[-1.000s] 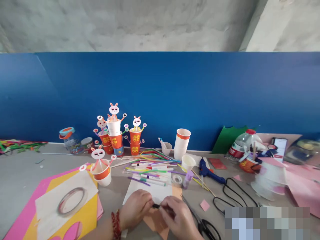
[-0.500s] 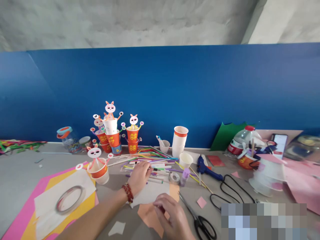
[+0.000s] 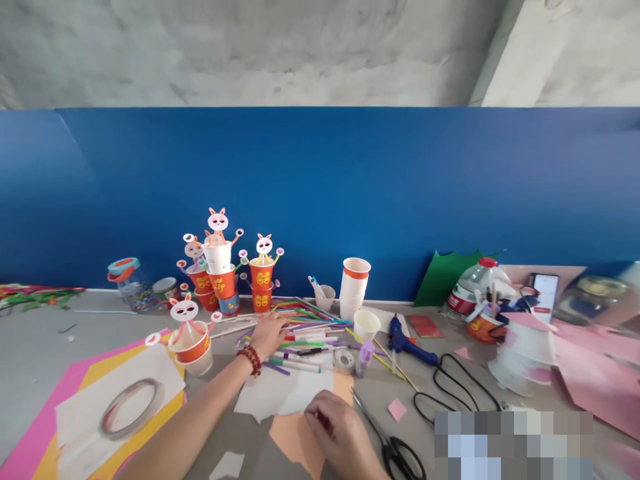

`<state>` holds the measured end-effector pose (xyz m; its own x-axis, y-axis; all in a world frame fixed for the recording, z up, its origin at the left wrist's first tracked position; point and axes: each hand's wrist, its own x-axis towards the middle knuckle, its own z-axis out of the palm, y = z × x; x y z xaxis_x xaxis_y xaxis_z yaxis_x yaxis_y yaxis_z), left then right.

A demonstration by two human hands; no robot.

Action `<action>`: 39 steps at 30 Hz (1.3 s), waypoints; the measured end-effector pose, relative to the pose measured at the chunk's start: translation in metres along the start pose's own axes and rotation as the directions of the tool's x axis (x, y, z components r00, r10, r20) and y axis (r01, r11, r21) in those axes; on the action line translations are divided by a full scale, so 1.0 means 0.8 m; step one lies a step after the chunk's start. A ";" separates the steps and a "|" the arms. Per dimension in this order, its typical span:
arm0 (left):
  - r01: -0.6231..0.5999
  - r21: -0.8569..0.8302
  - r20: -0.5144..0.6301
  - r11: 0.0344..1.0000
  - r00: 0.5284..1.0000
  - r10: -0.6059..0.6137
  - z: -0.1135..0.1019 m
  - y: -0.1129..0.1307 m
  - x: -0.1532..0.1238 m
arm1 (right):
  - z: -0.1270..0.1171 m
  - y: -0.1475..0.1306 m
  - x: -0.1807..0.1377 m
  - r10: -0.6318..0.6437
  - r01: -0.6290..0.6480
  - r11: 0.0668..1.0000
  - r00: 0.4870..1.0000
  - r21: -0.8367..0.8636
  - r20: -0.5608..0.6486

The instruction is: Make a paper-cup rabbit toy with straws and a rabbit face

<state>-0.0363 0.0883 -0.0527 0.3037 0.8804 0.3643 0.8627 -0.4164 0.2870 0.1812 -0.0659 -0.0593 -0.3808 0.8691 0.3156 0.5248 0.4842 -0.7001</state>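
Observation:
My left hand (image 3: 269,335), with a red bead bracelet (image 3: 250,359) at the wrist, reaches into a spread of coloured pens and sticks (image 3: 306,325). Its fingertips are down among them, and whether they grip one is hidden. Over orange paper (image 3: 295,440), my right hand (image 3: 337,421) is curled with thumb and fingers together; what they hold, if anything, is out of sight. White paper (image 3: 280,393) lies between the hands. Black-handled scissors (image 3: 397,457) lie to the right of my right hand. A clear tape roll (image 3: 344,361) and a purple-capped glue stick (image 3: 365,359) stand beyond it.
Stacked paper cups with rabbit figures (image 3: 220,283) stand at back left. A cup with a rabbit (image 3: 193,347) is beside my left arm, near a large tape ring (image 3: 131,408). On the right are a blue glue gun (image 3: 407,343), its black cord (image 3: 463,383) and a plastic bottle (image 3: 467,290).
My left hand has moved slightly left and away from me in the pile, uncovering a black pen. My right hand stays curled over the orange paper. The view has tilted slightly.

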 end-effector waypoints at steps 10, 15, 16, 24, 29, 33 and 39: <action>-0.126 0.011 0.021 0.992 0.992 0.125 0.015 0.020 0.001 | 0.003 0.004 0.001 0.032 -0.034 0.998 0.999 0.051 0.026; -0.136 0.057 0.020 0.989 0.991 0.135 0.021 0.032 0.017 | 0.007 0.012 0.003 0.056 -0.057 0.997 0.998 0.056 0.021; -0.139 0.061 0.021 0.988 0.990 0.138 0.022 0.034 0.019 | 0.007 0.013 0.003 0.062 -0.063 0.997 0.998 0.049 0.021; -0.211 0.014 -0.041 0.977 0.976 0.212 0.016 0.083 0.042 | 0.007 0.013 0.000 0.107 -0.110 0.993 0.991 0.038 0.077; -0.450 -0.116 -0.093 0.886 0.893 0.441 0.018 0.153 0.078 | 0.004 0.008 0.001 0.160 -0.164 0.986 0.982 0.034 0.095; -0.486 -0.201 -0.261 0.851 0.864 0.432 0.012 0.181 0.102 | 0.005 0.008 0.000 0.183 -0.187 0.982 0.978 0.028 0.101; -0.338 -0.379 -0.484 0.862 0.866 0.127 -0.013 0.177 0.159 | 0.006 0.006 -0.001 0.193 -0.196 0.980 0.975 0.017 0.112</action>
<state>0.1205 0.1388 0.0436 0.1766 0.5992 0.7809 0.4875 -0.7425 0.4594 0.1804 -0.0647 -0.0657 -0.3549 0.9294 0.1008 0.5761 0.3024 -0.7594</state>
